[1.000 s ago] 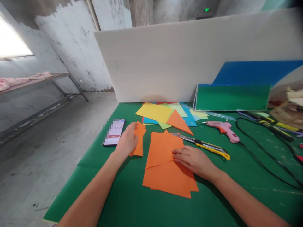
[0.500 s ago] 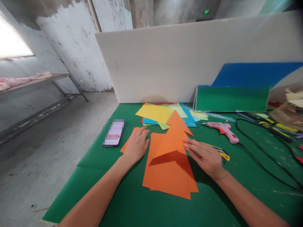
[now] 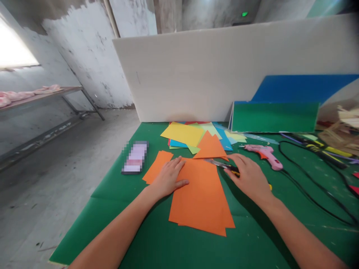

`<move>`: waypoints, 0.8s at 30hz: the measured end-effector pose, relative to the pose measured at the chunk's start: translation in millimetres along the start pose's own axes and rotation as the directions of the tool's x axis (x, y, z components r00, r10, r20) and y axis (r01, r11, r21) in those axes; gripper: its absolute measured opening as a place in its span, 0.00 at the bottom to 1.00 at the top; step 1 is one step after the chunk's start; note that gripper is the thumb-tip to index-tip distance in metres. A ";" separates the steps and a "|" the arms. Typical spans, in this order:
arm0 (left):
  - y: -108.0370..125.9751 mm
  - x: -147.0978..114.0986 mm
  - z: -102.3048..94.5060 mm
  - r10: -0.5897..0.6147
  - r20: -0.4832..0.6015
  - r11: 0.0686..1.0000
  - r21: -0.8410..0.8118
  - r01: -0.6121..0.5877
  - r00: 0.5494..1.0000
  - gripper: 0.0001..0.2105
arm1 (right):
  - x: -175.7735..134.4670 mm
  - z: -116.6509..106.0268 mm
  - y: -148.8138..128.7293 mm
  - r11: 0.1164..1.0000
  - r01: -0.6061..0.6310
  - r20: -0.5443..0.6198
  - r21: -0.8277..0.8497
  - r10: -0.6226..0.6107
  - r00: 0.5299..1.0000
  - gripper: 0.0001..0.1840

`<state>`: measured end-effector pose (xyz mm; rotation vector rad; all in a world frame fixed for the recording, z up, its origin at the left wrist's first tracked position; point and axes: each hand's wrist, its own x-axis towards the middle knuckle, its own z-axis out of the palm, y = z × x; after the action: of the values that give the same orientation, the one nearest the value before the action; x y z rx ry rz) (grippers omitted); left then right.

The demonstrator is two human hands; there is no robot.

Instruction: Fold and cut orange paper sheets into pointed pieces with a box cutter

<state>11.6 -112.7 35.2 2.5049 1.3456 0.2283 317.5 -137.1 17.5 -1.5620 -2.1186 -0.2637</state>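
Note:
My left hand (image 3: pixel 168 175) lies flat with its fingers spread, pressing on the left edge of a stack of orange paper sheets (image 3: pixel 202 198). Over the right edge of the stack, my right hand (image 3: pixel 249 177) has its thumb and fingers closed round a utility knife (image 3: pixel 235 170). The knife's blade points left across the top of the orange sheets, and part of its handle is hidden by the hand. Just beyond the blade are orange paper triangles (image 3: pixel 210 146). Smaller orange pieces (image 3: pixel 157 164) are beside my left hand.
A phone (image 3: pixel 136 157) lies at the left on the green table (image 3: pixel 112 213). Coloured paper (image 3: pixel 182 132) is piled behind the orange sheets. To the right are a pink glue gun (image 3: pixel 265 153) with a black cord, and pliers (image 3: pixel 322 151). A white board (image 3: pixel 190 78) stands at the back.
The orange triangle that my right hand held has been laid down at the top of the stack. My right hand has moved onto the knife; my left hand has slid right onto the stack.

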 end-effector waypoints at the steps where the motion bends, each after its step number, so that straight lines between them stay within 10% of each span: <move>1: -0.2 0.1 0.0 -0.002 0.004 1.000 -0.001 0.002 1.000 0.34 | -0.9 -1.6 2.0 1.000 0.002 0.028 0.012 -0.002 1.000 0.15; 24: 0.6 -2.6 1.1 0.019 0.061 0.999 0.039 -0.021 0.998 0.38 | -5.7 2.9 28.7 0.994 -0.078 0.052 0.082 0.074 0.996 0.11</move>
<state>11.0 -115.4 34.4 2.5373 1.3146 0.1296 344.9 -131.3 8.4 -1.6113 -2.0732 -0.1099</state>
